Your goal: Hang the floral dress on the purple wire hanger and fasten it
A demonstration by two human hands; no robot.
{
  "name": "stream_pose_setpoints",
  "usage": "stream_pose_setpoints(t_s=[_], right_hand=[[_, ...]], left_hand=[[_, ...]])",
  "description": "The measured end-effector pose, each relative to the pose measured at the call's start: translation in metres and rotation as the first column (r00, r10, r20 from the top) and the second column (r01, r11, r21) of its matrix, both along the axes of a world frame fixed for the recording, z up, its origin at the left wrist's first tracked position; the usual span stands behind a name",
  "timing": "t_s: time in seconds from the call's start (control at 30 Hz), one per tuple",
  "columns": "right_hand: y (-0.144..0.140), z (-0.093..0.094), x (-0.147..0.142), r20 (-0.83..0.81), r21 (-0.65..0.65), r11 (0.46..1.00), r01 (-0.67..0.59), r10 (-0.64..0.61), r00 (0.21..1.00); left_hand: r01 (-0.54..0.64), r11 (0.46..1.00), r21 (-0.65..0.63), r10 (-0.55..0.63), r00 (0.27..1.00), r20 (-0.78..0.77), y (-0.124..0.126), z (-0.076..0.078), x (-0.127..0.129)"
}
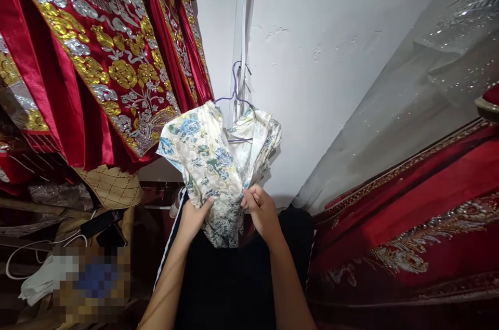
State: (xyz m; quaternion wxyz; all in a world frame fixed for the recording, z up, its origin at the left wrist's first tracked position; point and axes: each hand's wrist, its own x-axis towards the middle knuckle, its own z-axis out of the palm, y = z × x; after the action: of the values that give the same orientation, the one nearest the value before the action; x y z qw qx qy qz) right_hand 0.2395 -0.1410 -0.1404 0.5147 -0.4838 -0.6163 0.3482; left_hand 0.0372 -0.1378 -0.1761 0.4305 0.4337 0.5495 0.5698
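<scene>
A cream floral blouse (206,153) with blue flowers hangs on a purple wire hanger (235,88) in front of me, its front partly open at the neck. My left hand (196,218) grips the blouse's lower left side, thumb on the front of the cloth and the other fingers hidden behind. At the opening's edge, my right hand (261,210) pinches the fabric between thumb and bent fingers. The hanger's hook catches at a pale vertical strip (240,13) on the wall.
Red garments (117,60) with gold and silver embroidery hang at left. Sheer sparkly fabric (390,111) and red beaded cloth (429,205) are at right. Below left, a wooden stand (127,221) holds a black phone (101,222) and a white cable (23,249). A white wall (312,18) stands behind.
</scene>
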Motion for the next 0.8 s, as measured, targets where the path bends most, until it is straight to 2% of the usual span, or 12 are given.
stream_pose_setpoints(t_s=[0.07,0.1,0.13,0.2,0.27,0.3,0.43,0.5,0.57,0.63,0.7,0.8], right_hand=[[-0.004,0.007,0.002,0.060,-0.045,0.993,-0.108,0.110,0.992],[-0.005,0.011,0.001,0.089,-0.061,0.988,-0.145,0.150,0.985],[-0.007,0.015,0.000,0.113,-0.069,0.983,-0.171,0.178,0.978],[-0.010,0.020,-0.005,0.133,-0.067,0.977,-0.203,0.210,0.969],[-0.012,0.024,-0.011,0.142,-0.049,0.972,-0.231,0.235,0.961],[-0.012,0.026,-0.012,0.152,-0.037,0.969,-0.244,0.247,0.957],[0.001,0.047,-0.002,0.268,0.002,0.978,-0.207,0.199,0.942],[0.019,0.074,0.009,0.331,0.061,0.991,-0.120,0.093,0.939],[0.045,0.110,0.017,0.397,0.204,0.970,-0.135,0.044,0.917],[0.075,0.148,0.021,0.490,0.390,0.909,-0.150,-0.067,0.869],[0.103,0.181,0.019,0.542,0.510,0.844,-0.164,-0.168,0.823],[0.126,0.206,0.009,0.578,0.559,0.809,-0.180,-0.225,0.785]], left_hand=[[-0.253,0.955,0.152,0.274,0.952,-0.136,-0.004,0.002,0.005],[-0.327,0.912,0.249,0.372,0.914,-0.163,-0.008,0.005,0.010],[-0.331,0.884,0.331,0.403,0.898,-0.178,-0.013,0.008,0.018],[-0.166,0.903,0.396,0.267,0.940,-0.213,-0.020,0.014,0.034],[0.027,0.926,0.378,0.063,0.973,-0.222,-0.022,0.017,0.048],[0.077,0.927,0.366,0.001,0.978,-0.209,-0.020,0.018,0.053],[0.100,0.907,0.408,-0.033,0.985,-0.167,-0.010,0.015,0.057],[0.142,0.895,0.422,-0.060,0.978,-0.201,-0.008,0.015,0.055],[0.177,0.895,0.409,-0.078,0.966,-0.247,-0.010,0.016,0.054],[0.199,0.899,0.389,-0.089,0.955,-0.284,-0.012,0.015,0.053],[0.214,0.899,0.382,-0.092,0.945,-0.313,-0.011,0.011,0.051],[0.245,0.895,0.374,-0.108,0.930,-0.351,-0.003,0.005,0.045]])
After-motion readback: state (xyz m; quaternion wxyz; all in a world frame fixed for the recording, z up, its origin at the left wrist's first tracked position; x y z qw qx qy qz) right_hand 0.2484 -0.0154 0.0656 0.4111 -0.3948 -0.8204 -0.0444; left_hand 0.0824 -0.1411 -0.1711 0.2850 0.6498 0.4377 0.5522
